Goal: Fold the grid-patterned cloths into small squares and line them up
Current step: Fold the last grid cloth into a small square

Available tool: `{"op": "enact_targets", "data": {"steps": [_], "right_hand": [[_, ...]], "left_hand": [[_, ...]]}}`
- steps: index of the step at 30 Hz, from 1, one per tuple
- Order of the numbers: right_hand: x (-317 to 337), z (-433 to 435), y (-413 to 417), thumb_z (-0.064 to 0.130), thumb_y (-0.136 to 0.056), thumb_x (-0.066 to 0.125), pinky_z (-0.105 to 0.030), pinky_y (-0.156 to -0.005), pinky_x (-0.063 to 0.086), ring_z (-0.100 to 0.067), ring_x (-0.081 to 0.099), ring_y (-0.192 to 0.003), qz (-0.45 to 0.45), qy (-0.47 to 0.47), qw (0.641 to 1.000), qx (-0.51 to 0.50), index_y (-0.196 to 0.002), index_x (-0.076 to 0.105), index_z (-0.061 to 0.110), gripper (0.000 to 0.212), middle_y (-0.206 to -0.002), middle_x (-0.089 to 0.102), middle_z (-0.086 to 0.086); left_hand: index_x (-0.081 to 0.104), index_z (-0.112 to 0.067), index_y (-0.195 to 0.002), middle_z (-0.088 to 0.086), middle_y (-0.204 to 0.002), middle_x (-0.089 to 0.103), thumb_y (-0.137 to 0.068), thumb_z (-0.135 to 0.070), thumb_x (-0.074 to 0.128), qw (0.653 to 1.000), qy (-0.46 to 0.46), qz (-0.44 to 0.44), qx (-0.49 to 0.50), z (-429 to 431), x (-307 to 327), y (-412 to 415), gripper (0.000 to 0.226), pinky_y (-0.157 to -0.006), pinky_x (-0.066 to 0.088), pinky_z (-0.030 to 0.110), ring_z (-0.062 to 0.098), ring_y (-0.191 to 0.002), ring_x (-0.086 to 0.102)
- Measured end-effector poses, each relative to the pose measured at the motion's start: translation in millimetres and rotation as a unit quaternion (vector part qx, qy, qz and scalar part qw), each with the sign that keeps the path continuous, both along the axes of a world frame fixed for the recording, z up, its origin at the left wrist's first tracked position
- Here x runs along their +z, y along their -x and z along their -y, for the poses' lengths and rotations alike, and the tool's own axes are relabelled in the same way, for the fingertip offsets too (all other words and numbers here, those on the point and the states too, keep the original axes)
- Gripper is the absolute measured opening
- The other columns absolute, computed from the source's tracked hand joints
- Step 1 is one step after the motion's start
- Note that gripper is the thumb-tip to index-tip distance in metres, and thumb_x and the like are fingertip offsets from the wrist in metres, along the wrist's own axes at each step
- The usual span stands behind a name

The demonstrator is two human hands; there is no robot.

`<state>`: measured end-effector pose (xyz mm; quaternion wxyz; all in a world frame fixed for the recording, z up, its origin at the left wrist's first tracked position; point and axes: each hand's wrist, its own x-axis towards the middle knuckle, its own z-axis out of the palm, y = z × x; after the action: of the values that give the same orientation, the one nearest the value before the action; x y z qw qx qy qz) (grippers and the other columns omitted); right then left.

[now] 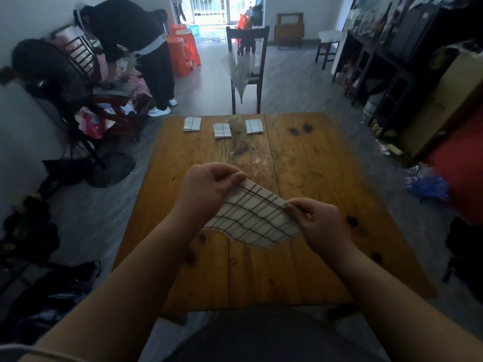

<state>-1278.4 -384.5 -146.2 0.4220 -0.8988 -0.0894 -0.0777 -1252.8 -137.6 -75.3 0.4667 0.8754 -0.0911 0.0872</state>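
Observation:
A white cloth with a dark grid pattern [251, 218] hangs in the air above the middle of the wooden table [313, 178]. My left hand [209, 186] pinches its far upper corner. My right hand [316, 220] pinches the near right corner, and the cloth sags between them. Three folded grid cloths lie in a row near the far edge: the left one [192, 124], the middle one [222, 130] and the right one [253, 126].
A dark wooden chair [247, 61] with a clear umbrella hung on it stands beyond the table. A person bends over a cluttered chair at the far left. Shelves and boxes line the right wall; clothes lie on the floor at left.

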Motion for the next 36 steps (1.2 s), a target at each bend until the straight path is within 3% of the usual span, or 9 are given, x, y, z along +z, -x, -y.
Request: {"op": "enact_targets", "data": {"steps": [3,7,9,11,15,20,26,30,36], "right_hand": [[-14,13,-2,0.027,-0.099,0.061,-0.018,-0.074,0.057,0.004,0.066,-0.091,0.001,0.022,1.0,-0.016,-0.11,0.075,0.025,0.018,-0.095,0.072,0.016],[-30,27,-6,0.025,-0.098,0.061,-0.034,-0.079,0.062,-0.001,0.068,-0.092,-0.01,0.071,0.997,-0.043,-0.111,0.074,0.024,0.018,-0.099,0.074,0.011],[-32,29,-8,0.024,-0.098,0.061,-0.038,-0.079,0.062,-0.004,0.069,-0.093,-0.013,0.068,0.996,-0.056,-0.111,0.074,0.022,0.018,-0.1,0.075,0.009],[-27,24,-10,0.024,-0.098,0.062,-0.037,-0.08,0.062,-0.004,0.069,-0.095,-0.004,0.048,0.997,-0.055,-0.112,0.074,0.021,0.019,-0.102,0.075,0.009],[-6,-3,-12,0.026,-0.097,0.063,-0.019,-0.085,0.056,0.004,0.065,-0.102,0.034,0.012,0.999,-0.02,-0.119,0.071,0.024,0.024,-0.113,0.073,0.01],[15,-36,-14,0.04,-0.096,0.06,-0.032,-0.095,0.052,-0.006,0.057,-0.121,0.005,0.045,0.996,0.077,-0.138,0.056,0.032,0.044,-0.133,0.063,0.009],[23,-50,-16,0.035,-0.1,0.058,-0.028,-0.074,0.058,-0.001,0.067,-0.089,0.014,0.015,0.995,0.1,-0.117,0.073,0.027,0.024,-0.101,0.074,0.013],[18,-47,-19,0.037,-0.1,0.057,-0.019,-0.068,0.054,0.003,0.066,-0.082,0.022,0.016,0.996,0.082,-0.108,0.075,0.029,0.021,-0.088,0.07,0.02],[7,-31,-21,0.044,-0.098,0.05,-0.036,-0.069,0.059,0.0,0.065,-0.083,0.005,0.037,0.998,0.06,-0.105,0.073,0.031,0.027,-0.091,0.07,0.018]], "left_hand": [[0.076,-0.029,-0.093,-0.018,-0.086,0.072,-0.093,-0.025,0.069,0.999,0.012,0.009,0.045,-14,6,0,0.008,-0.075,0.049,0.014,-0.005,-0.084,0.066],[0.077,-0.03,-0.093,-0.018,-0.086,0.073,-0.093,-0.026,0.07,0.995,0.022,0.03,0.089,-34,12,0,0.008,-0.077,0.052,0.021,-0.002,-0.086,0.067],[0.077,-0.027,-0.093,-0.017,-0.087,0.073,-0.093,-0.025,0.07,0.996,0.014,0.015,0.084,-39,15,1,0.007,-0.077,0.051,0.019,-0.002,-0.086,0.067],[0.077,-0.026,-0.093,-0.017,-0.086,0.073,-0.092,-0.024,0.071,0.998,-0.032,-0.002,0.059,-37,15,2,0.007,-0.072,0.047,0.01,-0.004,-0.083,0.067],[0.078,-0.023,-0.095,-0.016,-0.083,0.072,-0.091,-0.026,0.071,0.993,-0.116,-0.01,0.01,-17,7,5,0.008,-0.069,0.047,0.013,-0.003,-0.077,0.067],[0.076,-0.026,-0.099,-0.022,-0.081,0.067,-0.089,-0.042,0.06,0.985,-0.169,-0.009,-0.038,4,-1,8,0.025,-0.075,0.057,0.022,-0.005,-0.076,0.065],[0.079,-0.027,-0.096,-0.016,-0.084,0.073,-0.089,-0.041,0.062,0.989,-0.138,0.03,-0.047,9,-2,9,0.023,-0.072,0.058,0.027,-0.001,-0.077,0.066],[0.078,-0.026,-0.095,-0.02,-0.082,0.071,-0.092,-0.032,0.065,0.99,-0.123,0.045,-0.042,8,-3,9,0.015,-0.073,0.058,0.027,-0.002,-0.077,0.067],[0.075,-0.024,-0.098,-0.02,-0.086,0.068,-0.093,-0.028,0.067,0.996,-0.071,0.038,0.025,-13,10,3,0.01,-0.074,0.051,0.013,-0.003,-0.083,0.066]]}}
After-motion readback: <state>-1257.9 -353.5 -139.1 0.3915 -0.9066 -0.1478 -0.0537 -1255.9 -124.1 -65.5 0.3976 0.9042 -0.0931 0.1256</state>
